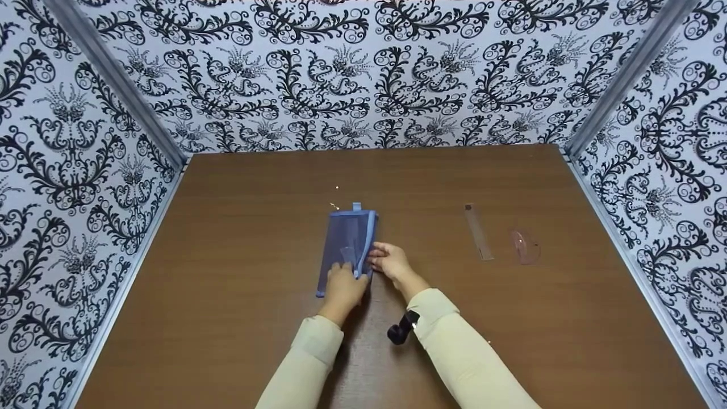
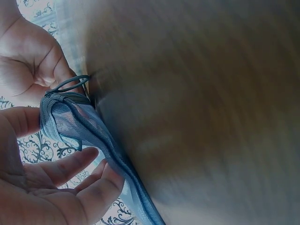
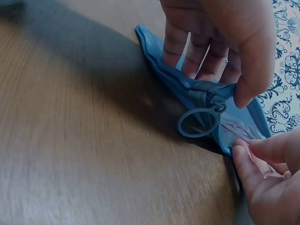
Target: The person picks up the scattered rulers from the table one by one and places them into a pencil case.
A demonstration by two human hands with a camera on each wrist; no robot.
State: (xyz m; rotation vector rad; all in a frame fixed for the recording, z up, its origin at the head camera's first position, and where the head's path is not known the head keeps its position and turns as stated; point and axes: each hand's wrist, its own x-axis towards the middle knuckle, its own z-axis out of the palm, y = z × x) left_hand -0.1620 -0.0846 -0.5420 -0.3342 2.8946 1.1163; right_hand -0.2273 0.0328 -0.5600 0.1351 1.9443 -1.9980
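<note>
Gripping the near end of the blue mesh pouch [image 1: 341, 238], which stretches forward from the left grip [image 1: 343, 288]; with the right grip [image 1: 391, 261], at the pouch's zip side, apparently pinching a clear pinkish piece [image 3: 236, 130]. Looks like the step of working that piece at the mouth; probably calls next for spreading the opening and easing past the zip ring [image 3: 192, 136] beside the left grip. Touches neither the clear ruler [image 1: 478, 236], well right of both grips on the bench [image 1: 255, 238], nor, farther right, the pinkish protractor [image 1: 525, 247].
</note>
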